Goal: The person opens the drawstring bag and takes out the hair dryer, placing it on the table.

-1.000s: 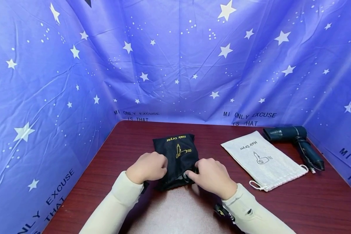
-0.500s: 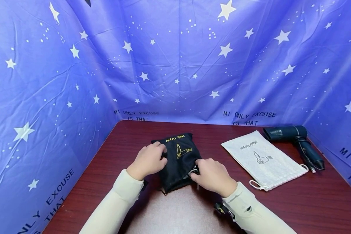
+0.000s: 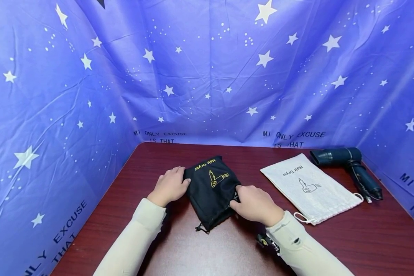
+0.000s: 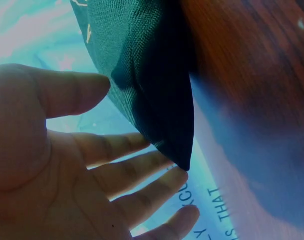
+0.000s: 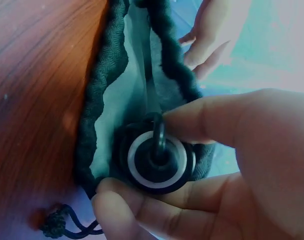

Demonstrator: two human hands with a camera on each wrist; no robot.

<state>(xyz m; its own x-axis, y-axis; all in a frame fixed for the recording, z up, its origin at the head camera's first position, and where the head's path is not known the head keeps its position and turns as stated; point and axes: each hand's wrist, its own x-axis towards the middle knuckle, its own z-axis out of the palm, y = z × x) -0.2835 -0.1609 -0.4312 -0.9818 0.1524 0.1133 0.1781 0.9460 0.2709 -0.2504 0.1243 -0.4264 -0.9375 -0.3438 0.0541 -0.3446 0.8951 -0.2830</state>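
A black drawstring bag (image 3: 210, 191) printed "Hair Dryer" in yellow lies on the table, its mouth towards the person. In the right wrist view the mouth gapes, and a round black handle end (image 5: 164, 172) with a silver ring and a looped cord (image 5: 158, 135) shows inside; the rest is hidden by cloth. My right hand (image 3: 257, 205) grips this handle end between thumb and fingers. Along the bag's left side rests my left hand (image 3: 170, 186); the left wrist view shows its fingers spread and nearly straight, against the cloth near a corner.
A white drawstring bag (image 3: 307, 188) with the same print lies flat to the right. Beyond it is a dark folding hair dryer (image 3: 338, 156) with its cord gathered at the handle. Blue star-patterned cloth (image 3: 207, 76) walls in the dark red table (image 3: 117, 214).
The black bag has turned, its mouth swinging to the right. My left hand has uncurled and shifted to the bag's left edge. My right hand keeps its hold, moving slightly right.
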